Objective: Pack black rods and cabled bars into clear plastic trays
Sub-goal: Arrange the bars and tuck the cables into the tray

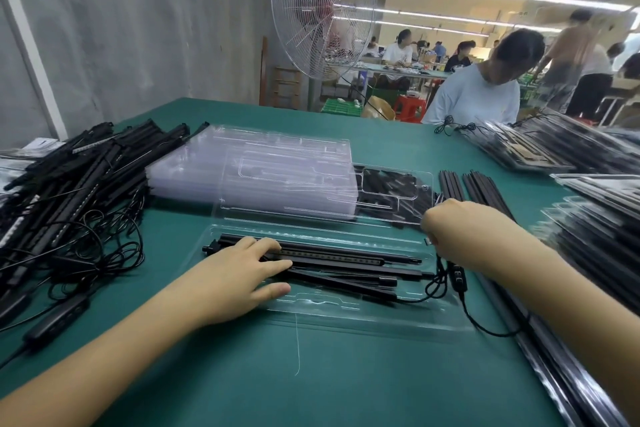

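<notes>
Pressing on the left end of the load, the left hand (pixel 239 274) lies flat with straight fingers across the bar (pixel 332 255) and rods (pixel 346 282) in the open tray (pixel 346 319), which sits on the green counter (pixel 277 374) right in front of the person. The right hand (pixel 460 232) is at the tray's right end, just above the cable (pixel 446 274); its fingers are turned away, so I cannot tell whether it pinches anything. The rods lie slightly crossed rather than parallel, so they are probably not seated in their grooves. The risk from here: the cable trails loose over the tray's right rim, and a tug or snag on it could drag the bar out or skew the light tray. Pushing harder on crossed rods could buckle the thin plastic. A stack of empty trays (pixel 249 170) sits just behind, a pile of bars (pixel 69 191) well to the left
</notes>
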### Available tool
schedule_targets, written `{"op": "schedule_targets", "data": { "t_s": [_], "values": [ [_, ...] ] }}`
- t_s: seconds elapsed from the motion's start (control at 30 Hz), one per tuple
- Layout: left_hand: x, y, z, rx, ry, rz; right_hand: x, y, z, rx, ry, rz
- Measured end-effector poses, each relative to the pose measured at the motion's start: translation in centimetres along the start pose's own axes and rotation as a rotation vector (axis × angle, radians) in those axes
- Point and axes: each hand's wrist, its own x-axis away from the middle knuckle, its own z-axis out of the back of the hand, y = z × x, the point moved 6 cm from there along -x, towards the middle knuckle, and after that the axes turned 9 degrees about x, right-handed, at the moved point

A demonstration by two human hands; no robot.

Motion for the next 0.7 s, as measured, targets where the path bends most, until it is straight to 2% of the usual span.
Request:
{"op": "schedule_targets", "data": {
  "t_s": [0.07, 0.13, 0.2, 0.3, 0.37, 0.43, 0.47, 0.5, 0.57, 0.63, 0.7],
  "values": [
    [-0.1, 0.2, -0.1, -0.026, -0.014, -0.025, 0.3, -1.2, 0.7, -0.121, 0.011, 0.071],
    [-0.3, 0.1, -0.1, -0.021, -0.031, -0.025, 0.5, -1.3, 1.4, -0.404, -0.062, 0.136],
    [-0.3, -0.1, -0.2, -0.001, -0.037, -0.018, 0.0, 0.2, 2.1, -0.532, -0.053, 0.097],
    [-0.1, -0.3, -0.3, -0.002, -0.036, -0.017, -0.9, 4.6, 1.3, -0.303, 0.085, -0.183],
    [0.1, -0.5, -0.4, -0.012, -0.030, -0.020, -0.6, 6.5, -0.8, -0.331, -0.047, -0.295],
    [0.1, -0.6, -0.5, -0.006, -0.027, -0.023, 0.3, 6.3, -3.8, -0.479, -0.341, -0.245],
    [0.1, -0.7, -0.5, -0.001, -0.026, -0.025, 0.9, 5.7, -4.9, -0.552, -0.450, -0.188],
    [0.1, -0.7, -0.5, 0.003, -0.027, -0.026, 1.1, 5.1, -5.7, -0.604, -0.489, -0.134],
    [0.0, -0.7, -0.5, 0.004, -0.026, -0.026, 0.3, 4.6, -6.6, -0.574, -0.379, -0.086],
    [0.1, -0.6, -0.5, -0.004, -0.021, -0.024, -0.7, 4.0, -7.2, -0.364, -0.238, -0.042],
    [0.1, -0.5, -0.5, -0.007, -0.016, -0.022, -1.2, 2.5, -8.4, -0.234, -0.236, 0.075]
  ]
}}
